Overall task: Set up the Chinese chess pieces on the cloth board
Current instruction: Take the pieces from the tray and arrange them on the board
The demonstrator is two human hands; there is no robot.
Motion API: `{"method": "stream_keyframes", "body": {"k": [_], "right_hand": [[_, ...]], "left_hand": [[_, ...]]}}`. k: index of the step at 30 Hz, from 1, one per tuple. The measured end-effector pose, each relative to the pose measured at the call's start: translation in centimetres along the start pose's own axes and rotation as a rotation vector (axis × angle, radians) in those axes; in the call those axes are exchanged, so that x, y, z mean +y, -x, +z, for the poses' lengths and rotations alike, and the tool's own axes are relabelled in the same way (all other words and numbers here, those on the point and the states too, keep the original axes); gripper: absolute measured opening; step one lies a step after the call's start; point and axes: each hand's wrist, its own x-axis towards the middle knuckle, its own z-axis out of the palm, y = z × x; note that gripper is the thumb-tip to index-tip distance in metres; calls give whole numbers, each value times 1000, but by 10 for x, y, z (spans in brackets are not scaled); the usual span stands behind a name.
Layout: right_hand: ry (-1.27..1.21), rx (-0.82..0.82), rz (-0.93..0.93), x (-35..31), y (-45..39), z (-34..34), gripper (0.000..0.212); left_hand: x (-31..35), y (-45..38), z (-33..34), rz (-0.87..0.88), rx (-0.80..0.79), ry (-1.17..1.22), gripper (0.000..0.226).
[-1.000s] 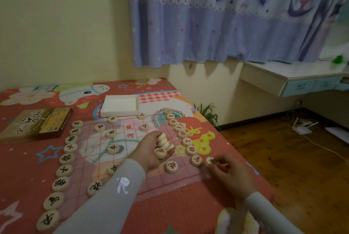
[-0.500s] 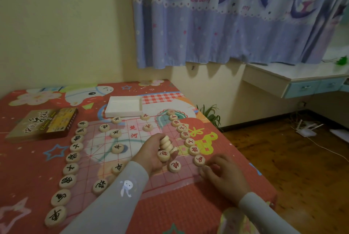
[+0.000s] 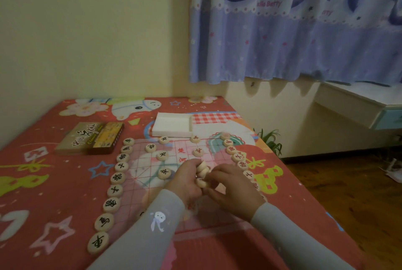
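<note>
The pink cloth board (image 3: 139,174) lies on a red patterned bed cover. Black-lettered pieces (image 3: 114,190) run in a line down the board's left edge, and red-lettered pieces (image 3: 237,157) line its right edge. A few more pieces (image 3: 162,155) stand inside the grid. Over the board's middle, my left hand (image 3: 185,182) grips a small stack of pieces (image 3: 203,168). My right hand (image 3: 235,189) meets it from the right, and its fingertips pinch the lowest piece (image 3: 201,182) of that stack. The board's near right part is hidden behind both hands.
A white open box tray (image 3: 171,127) sits just beyond the board. The brown chess box (image 3: 91,138) lies at the back left. The bed's right edge (image 3: 304,191) drops to a wooden floor. A curtain and a desk stand at the far right.
My right hand left the near end of the red row and moved left to the stack in my left hand. My left hand stayed over the board's middle.
</note>
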Motion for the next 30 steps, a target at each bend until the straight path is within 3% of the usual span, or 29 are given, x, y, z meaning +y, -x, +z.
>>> {"method": "stream_keyframes", "body": {"k": [2, 5, 10, 20, 26, 30], "right_hand": [[-15, -2, -26, 0, -4, 4, 27], [-177, 58, 116, -1, -11, 2, 26], [-384, 69, 472, 22, -21, -8, 22], [-206, -62, 595, 82, -94, 33, 7], [-58, -60, 610, 104, -140, 56, 14], [50, -190, 585, 115, -149, 69, 18]], "left_hand": [[4, -2, -5, -17, 9, 19, 36], [12, 2, -11, 1, 33, 46, 25], [29, -1, -32, 72, -9, 40, 48], [63, -27, -46, 97, 5, 41, 39], [81, -45, -59, 96, 11, 36, 43], [89, -52, -66, 99, 33, 42, 45]]}}
